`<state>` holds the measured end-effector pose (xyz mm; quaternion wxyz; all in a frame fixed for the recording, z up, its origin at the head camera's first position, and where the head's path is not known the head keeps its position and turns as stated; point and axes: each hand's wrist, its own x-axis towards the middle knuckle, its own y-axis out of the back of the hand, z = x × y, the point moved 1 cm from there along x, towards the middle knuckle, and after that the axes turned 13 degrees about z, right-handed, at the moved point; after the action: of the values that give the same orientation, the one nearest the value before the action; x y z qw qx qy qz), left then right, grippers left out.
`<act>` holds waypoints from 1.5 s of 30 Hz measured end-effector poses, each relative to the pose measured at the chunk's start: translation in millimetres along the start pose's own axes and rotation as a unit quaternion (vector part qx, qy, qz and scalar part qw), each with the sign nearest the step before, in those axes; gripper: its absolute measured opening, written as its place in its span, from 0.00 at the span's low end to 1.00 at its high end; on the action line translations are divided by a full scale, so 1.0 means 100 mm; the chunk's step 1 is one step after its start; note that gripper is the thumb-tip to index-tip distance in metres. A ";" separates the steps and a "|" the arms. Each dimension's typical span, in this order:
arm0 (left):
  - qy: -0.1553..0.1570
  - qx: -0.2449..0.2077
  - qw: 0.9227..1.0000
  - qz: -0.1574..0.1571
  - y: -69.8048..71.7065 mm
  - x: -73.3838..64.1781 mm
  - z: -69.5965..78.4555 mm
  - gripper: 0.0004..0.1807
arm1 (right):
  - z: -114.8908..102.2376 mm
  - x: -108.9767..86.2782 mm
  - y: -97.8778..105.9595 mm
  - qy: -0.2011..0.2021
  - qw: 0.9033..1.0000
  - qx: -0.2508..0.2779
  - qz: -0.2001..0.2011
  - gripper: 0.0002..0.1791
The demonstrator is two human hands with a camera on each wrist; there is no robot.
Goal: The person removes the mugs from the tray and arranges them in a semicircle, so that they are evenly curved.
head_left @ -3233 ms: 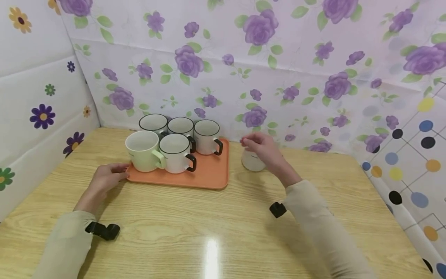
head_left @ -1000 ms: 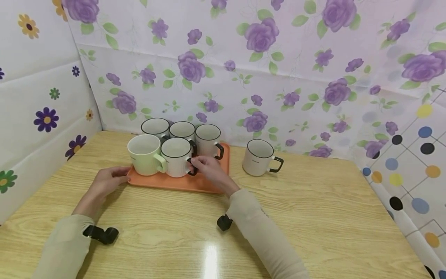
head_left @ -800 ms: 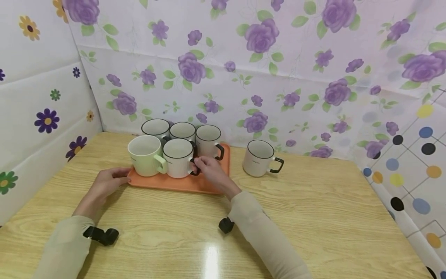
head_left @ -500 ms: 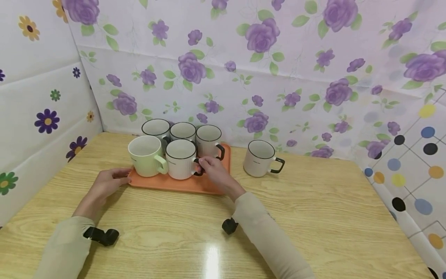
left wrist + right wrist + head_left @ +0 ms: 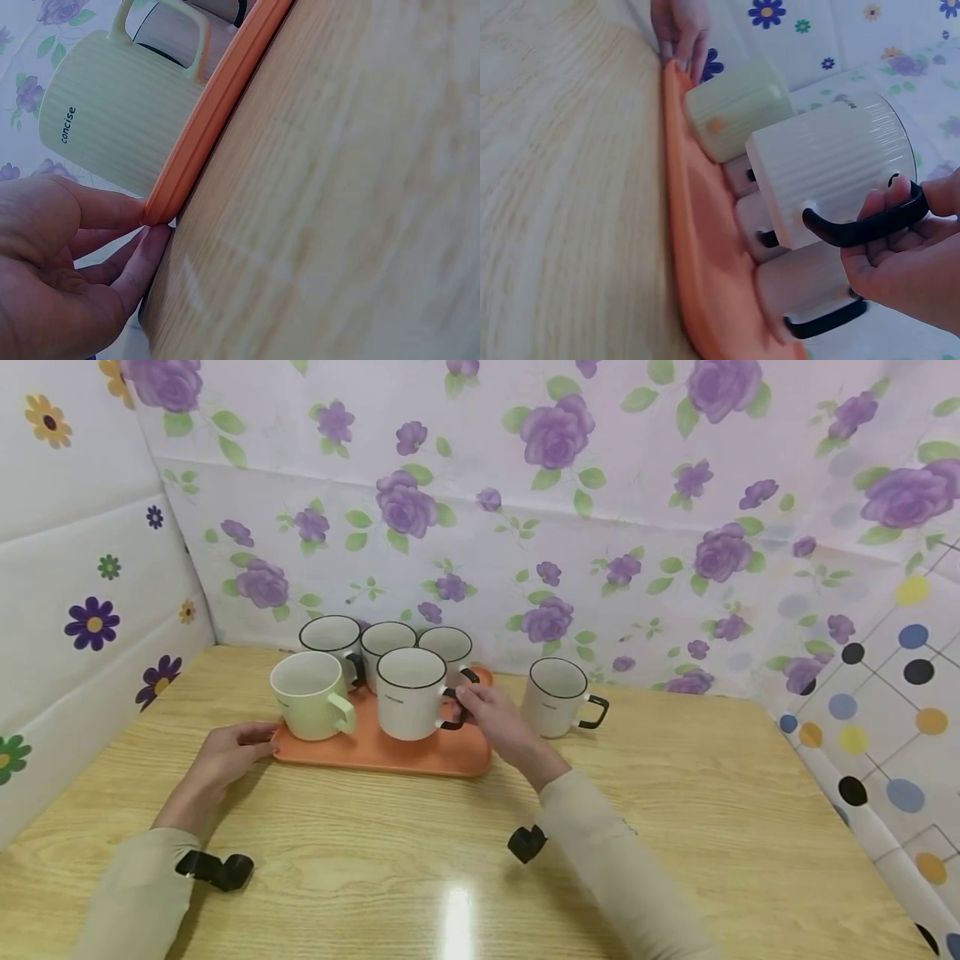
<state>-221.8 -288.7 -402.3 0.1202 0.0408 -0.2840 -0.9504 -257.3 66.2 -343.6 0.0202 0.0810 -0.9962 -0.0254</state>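
My right hand (image 5: pixel 506 727) grips the black handle of a white ribbed mug (image 5: pixel 408 697) with a dark rim. In the right wrist view this mug (image 5: pixel 817 165) is upheld over the orange tray (image 5: pixel 705 247), apart from the mugs behind it. At the tray's front left corner, my left hand (image 5: pixel 219 764) pinches the edge between thumb and finger, as the left wrist view shows. Close to that corner, on the tray, stands a pale green mug (image 5: pixel 306 702) marked "concise" in the left wrist view.
Along the tray's back stand three white mugs, at left (image 5: pixel 330 635), middle (image 5: pixel 386 639) and right (image 5: pixel 447 647), partly hidden. Another white mug (image 5: pixel 551 702) stands on the wooden table (image 5: pixel 360 852) right of the tray. Floral cloth (image 5: pixel 480 560) hangs behind.
My right hand let go of the mug right of the tray, took the front white mug's handle, slid it right and lifted it off the tray. My left hand has stayed at the corner.
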 end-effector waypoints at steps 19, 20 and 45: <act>0.001 0.000 1.000 -0.004 0.01 -0.01 0.00 0.27 | -0.97 -0.04 0.96 0.033 0.997 0.017 0.071 0.15; 0.003 -0.001 1.000 -0.004 0.01 -0.01 0.00 0.27 | -1.00 -0.03 1.03 0.035 0.996 0.016 0.078 0.15; 0.001 -0.001 1.000 -0.003 0.00 -0.01 0.01 0.27 | -0.49 -0.03 2.36 0.062 0.983 0.074 0.157 0.15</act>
<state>-220.4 -288.3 -401.4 0.1180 0.0428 -0.2829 -0.9509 -289.5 296.7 -282.2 0.0793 -0.0742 -0.9924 0.0573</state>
